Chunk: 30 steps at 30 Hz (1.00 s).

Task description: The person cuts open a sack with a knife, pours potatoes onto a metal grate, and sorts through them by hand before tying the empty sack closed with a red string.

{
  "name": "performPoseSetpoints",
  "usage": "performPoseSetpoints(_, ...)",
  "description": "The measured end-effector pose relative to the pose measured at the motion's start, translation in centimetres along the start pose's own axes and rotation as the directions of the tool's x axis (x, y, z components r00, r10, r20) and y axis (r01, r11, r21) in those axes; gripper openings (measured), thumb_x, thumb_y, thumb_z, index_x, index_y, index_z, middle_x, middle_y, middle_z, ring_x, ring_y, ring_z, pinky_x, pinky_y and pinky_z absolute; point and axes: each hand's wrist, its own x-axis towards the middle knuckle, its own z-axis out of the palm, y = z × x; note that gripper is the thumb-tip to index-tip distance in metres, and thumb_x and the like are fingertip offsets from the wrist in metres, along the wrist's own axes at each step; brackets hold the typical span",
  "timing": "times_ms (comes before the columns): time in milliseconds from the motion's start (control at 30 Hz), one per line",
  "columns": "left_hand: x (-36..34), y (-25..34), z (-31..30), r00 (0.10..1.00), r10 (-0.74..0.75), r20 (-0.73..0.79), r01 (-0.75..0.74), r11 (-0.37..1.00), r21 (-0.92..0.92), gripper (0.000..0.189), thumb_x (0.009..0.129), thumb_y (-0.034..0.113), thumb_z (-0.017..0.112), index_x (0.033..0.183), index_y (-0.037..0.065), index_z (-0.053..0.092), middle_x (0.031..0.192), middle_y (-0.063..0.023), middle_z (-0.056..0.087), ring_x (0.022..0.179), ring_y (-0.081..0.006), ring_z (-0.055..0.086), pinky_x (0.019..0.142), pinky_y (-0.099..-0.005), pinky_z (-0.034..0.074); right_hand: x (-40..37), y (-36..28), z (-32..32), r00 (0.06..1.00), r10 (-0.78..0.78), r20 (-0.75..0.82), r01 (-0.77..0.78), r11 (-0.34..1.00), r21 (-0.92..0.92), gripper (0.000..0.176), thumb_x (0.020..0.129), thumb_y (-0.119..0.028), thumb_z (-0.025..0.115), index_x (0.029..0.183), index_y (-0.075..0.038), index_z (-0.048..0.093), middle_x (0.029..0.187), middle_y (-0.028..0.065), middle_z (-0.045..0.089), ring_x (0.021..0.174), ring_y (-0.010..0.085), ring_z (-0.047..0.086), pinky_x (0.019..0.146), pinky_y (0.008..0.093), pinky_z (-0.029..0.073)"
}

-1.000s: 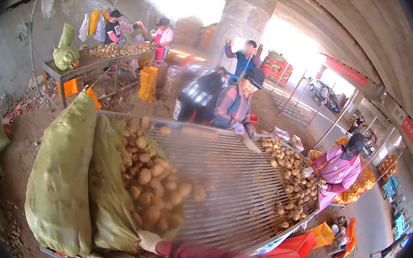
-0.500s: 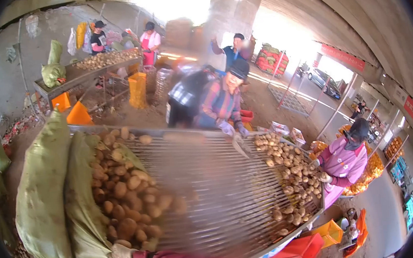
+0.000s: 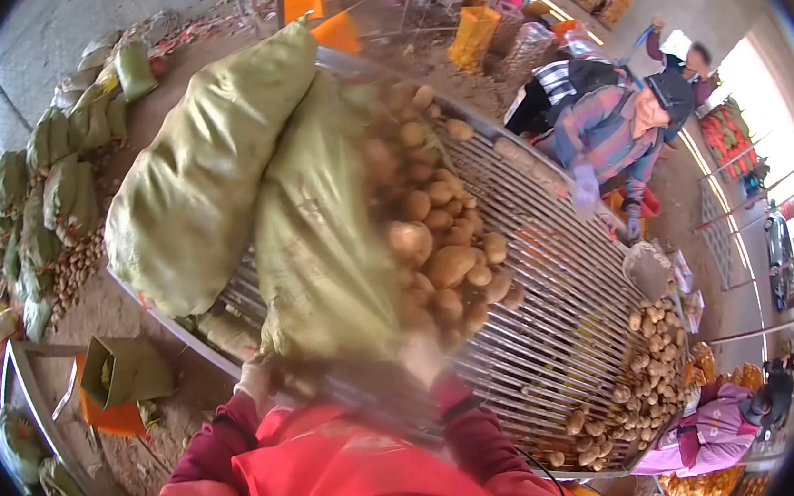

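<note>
A green woven sack [image 3: 319, 236] lies on the slatted metal sorting table [image 3: 555, 300], with brown potatoes [image 3: 451, 262] heaped along its right side. My left hand [image 3: 256, 374] is closed on the sack's lower left corner. At the sack's lower right edge is my right hand [image 3: 421, 353], against the green fabric and just below the potatoes. Motion smears its fingers, so their grip does not show. Left of this sack rests a second, full green sack [image 3: 209, 180].
Across the table a person in a plaid shirt [image 3: 595, 124] leans in near a pale basket [image 3: 649, 267]. More potatoes [image 3: 652, 367] lie at the far right, by a person in purple [image 3: 711, 428]. Green sacks [image 3: 57, 190] stand on the ground at left.
My view has turned left and down. My right hand has moved from the sack's lower left corner to its right edge. My left hand has come up onto the left corner.
</note>
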Motion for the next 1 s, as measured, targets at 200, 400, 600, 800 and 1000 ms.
performPoseSetpoints(200, 4.5, -1.7, -2.9, 0.97, -0.126, -0.209, 0.097, 0.985, -0.143, 0.025, 0.089, 0.033, 0.062, 0.103, 0.013, 0.057, 0.088, -0.0123, 0.062, 0.064, -0.0305, 0.064, 0.055, -0.0429, 0.052, -0.1, 0.1, 0.9, 0.992, 0.083, -0.094, -0.092, 0.991, -0.094, 0.036, 0.09, -0.029, 0.067, 0.108, 0.002, 0.066, 0.096, 0.0141, 0.071, 0.085, 0.021, 0.062, 0.08, 0.0325, 0.047)
performPoseSetpoints(400, 1.6, 1.2, 1.1, 0.952, 0.14, -0.27, -0.143, 0.99, 0.008, 0.031, 0.085, 0.025, 0.072, 0.108, 0.011, 0.056, 0.079, -0.0077, 0.063, 0.056, -0.0188, 0.06, 0.045, -0.033, 0.05, 0.0, 1.6, 2.0, 0.977, 0.079, -0.197, -0.077, 0.997, 0.017, 0.035, 0.087, -0.028, 0.071, 0.105, 0.001, 0.068, 0.096, 0.0148, 0.07, 0.087, 0.0219, 0.063, 0.081, 0.0319, 0.048)
performPoseSetpoints(600, 5.9, 1.4, -0.5, 0.983, 0.07, -0.171, -0.007, 0.937, 0.348, 0.019, 0.089, 0.016, 0.061, 0.107, 0.009, 0.059, 0.084, -0.0122, 0.065, 0.069, -0.026, 0.064, 0.059, -0.0403, 0.052, -0.6, 0.6, 2.6, 0.96, -0.095, -0.262, -0.01, 0.927, -0.375, 0.028, 0.085, -0.024, 0.07, 0.106, -0.006, 0.07, 0.095, 0.0186, 0.069, 0.086, 0.0312, 0.066, 0.079, 0.0353, 0.05)
performPoseSetpoints(800, -0.2, 5.2, 0.4, 0.896, 0.407, 0.176, -0.249, 0.133, 0.959, 0.027, 0.084, 0.01, 0.053, 0.11, 0.004, 0.059, 0.101, -0.0254, 0.065, 0.094, -0.0424, 0.063, 0.083, -0.0472, 0.05, -0.3, -1.0, 3.7, 0.962, -0.012, -0.274, -0.169, 0.76, -0.628, 0.026, 0.082, -0.034, 0.064, 0.091, -0.01, 0.067, 0.095, 0.0195, 0.067, 0.091, 0.0383, 0.063, 0.079, 0.0451, 0.051)
performPoseSetpoints(1000, 1.4, 9.3, -1.0, 0.772, 0.631, -0.077, -0.409, 0.587, 0.699, 0.04, 0.083, 0.015, 0.063, 0.12, 0.003, 0.054, 0.109, -0.019, 0.063, 0.1, -0.0381, 0.061, 0.085, -0.0422, 0.05, 0.7, -0.6, 5.2, 0.893, 0.155, -0.422, -0.401, 0.699, -0.592, 0.041, 0.086, -0.049, 0.058, 0.097, -0.01, 0.064, 0.093, 0.0246, 0.066, 0.09, 0.0446, 0.062, 0.08, 0.0508, 0.049)
